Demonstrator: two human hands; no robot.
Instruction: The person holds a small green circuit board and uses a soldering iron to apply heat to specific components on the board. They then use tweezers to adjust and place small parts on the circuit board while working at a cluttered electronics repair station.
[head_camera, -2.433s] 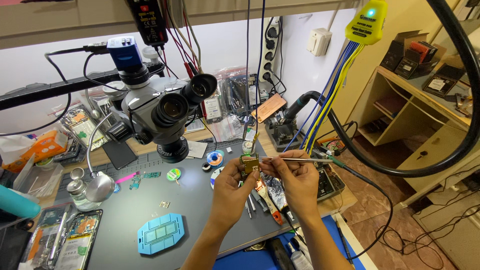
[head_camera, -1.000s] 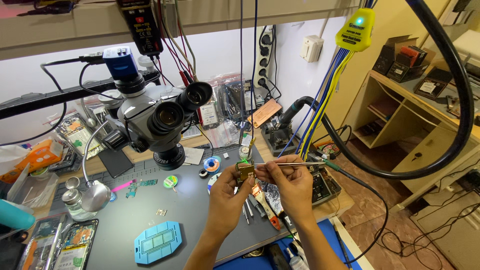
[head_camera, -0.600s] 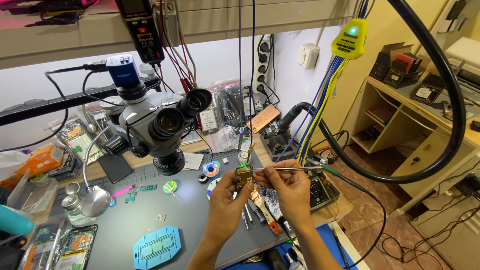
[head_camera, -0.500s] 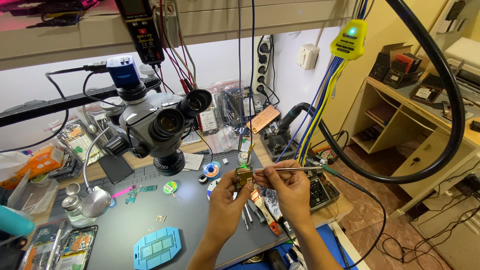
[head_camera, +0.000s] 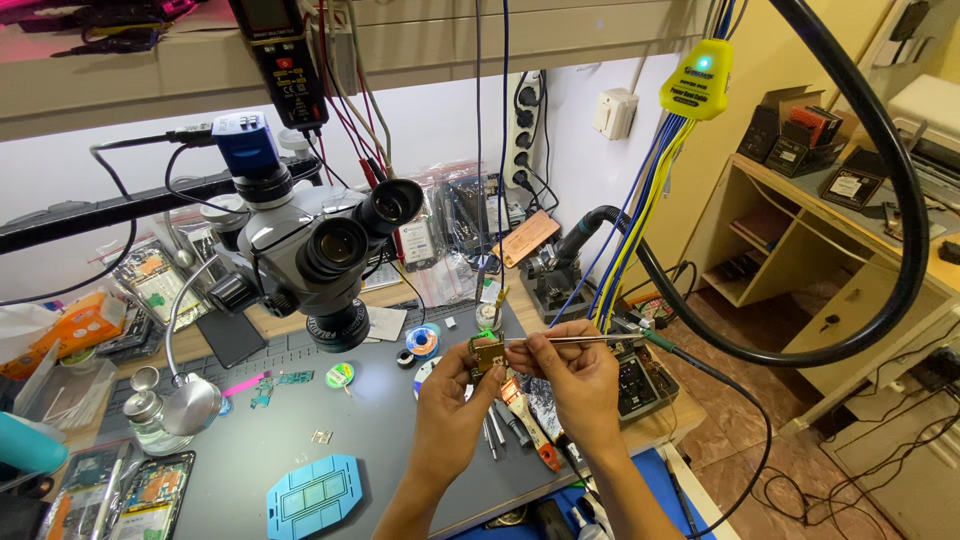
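My left hand pinches a small gold-coloured circuit board above the dark work mat. My right hand holds a thin metal soldering-iron style tool horizontally, its tip touching the board's right edge. A black cable runs off the tool's back end to the right. Both hands hover over the mat's right side, above several small hand tools.
A grey stereo microscope on a black arm stands at the left. A blue stencil plate, solder spools, a glass bottle and opened phones lie around. A thick black hose loops at the right; wooden shelves beyond.
My hands with the board and tool stay together; the view has tilted slightly, so they sit a little lower and more central than before.
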